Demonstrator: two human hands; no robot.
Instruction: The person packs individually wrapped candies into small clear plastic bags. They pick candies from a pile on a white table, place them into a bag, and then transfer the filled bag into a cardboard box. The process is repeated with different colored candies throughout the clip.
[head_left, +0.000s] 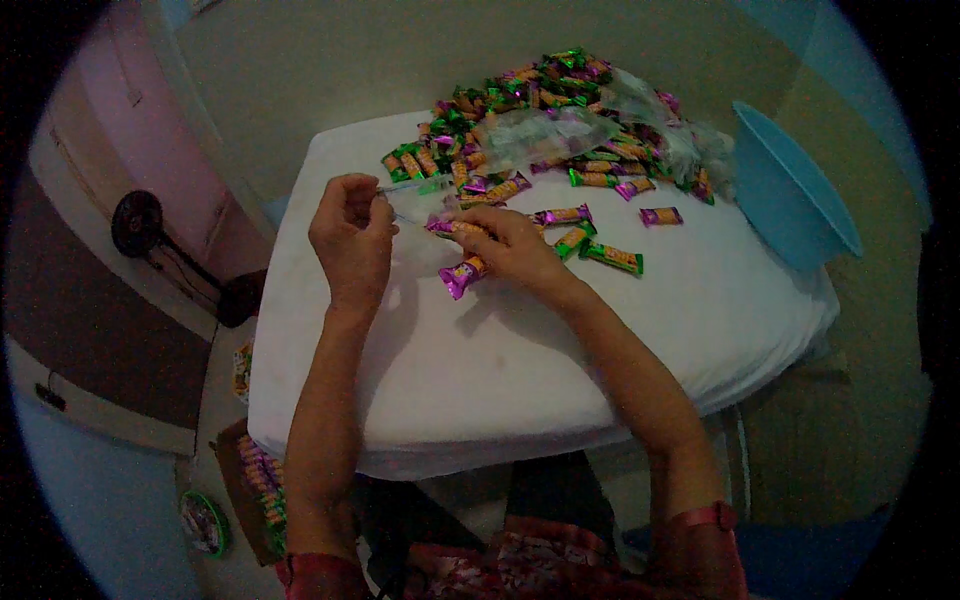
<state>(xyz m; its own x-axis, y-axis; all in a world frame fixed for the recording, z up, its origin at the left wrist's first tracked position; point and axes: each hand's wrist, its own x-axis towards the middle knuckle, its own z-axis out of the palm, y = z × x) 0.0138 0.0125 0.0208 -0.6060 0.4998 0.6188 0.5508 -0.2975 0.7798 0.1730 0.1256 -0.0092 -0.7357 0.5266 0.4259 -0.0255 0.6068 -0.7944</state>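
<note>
My left hand (351, 236) pinches the rim of a clear plastic bag (420, 199), whose mouth stretches toward the right. My right hand (517, 251) is closed around small wrapped snack bars. One purple-wrapped bar (448, 226) sticks out past the fingertips at the bag's mouth, and a second purple bar (460, 279) shows below the fingers. How many more the palm covers is hidden. Just right of that hand lie a green-wrapped bar (613, 257) and a purple bar (564, 215) on the white-covered table (495, 375).
A large heap of green and purple bars (517, 90) covers the table's far side, with clear plastic bags (547, 135) on top. A blue basin (795, 187) leans at the right edge. On the floor at left are a fan (139, 223), a cardboard box (244, 487) of bars and a green-rimmed basket (204, 523).
</note>
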